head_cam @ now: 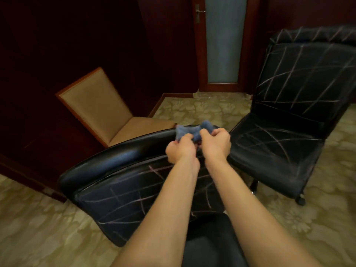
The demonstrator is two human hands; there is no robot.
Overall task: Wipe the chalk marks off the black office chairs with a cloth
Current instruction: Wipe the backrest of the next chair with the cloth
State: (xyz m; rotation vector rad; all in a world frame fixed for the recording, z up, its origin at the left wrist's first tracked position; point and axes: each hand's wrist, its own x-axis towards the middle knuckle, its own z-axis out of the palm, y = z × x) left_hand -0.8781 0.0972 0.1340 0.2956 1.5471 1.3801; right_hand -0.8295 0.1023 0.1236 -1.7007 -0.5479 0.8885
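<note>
Cloth [189, 132], blue and bunched, sits up between my two hands above the headrest edge of the near black chair [123, 191]. My left hand [180, 150] pinches its left end with curled fingers, and my right hand [216, 142] grips the right end the same way. I see pale chalk lines crossing the near chair's backrest below my forearms. The second black chair [289, 120] stands to the right, well scribbled across seat and back. A tan upholstered chair [100, 105] sits beyond on the left, a wooden door [223, 43] behind, patterned carpet [38, 228] underfoot.
</note>
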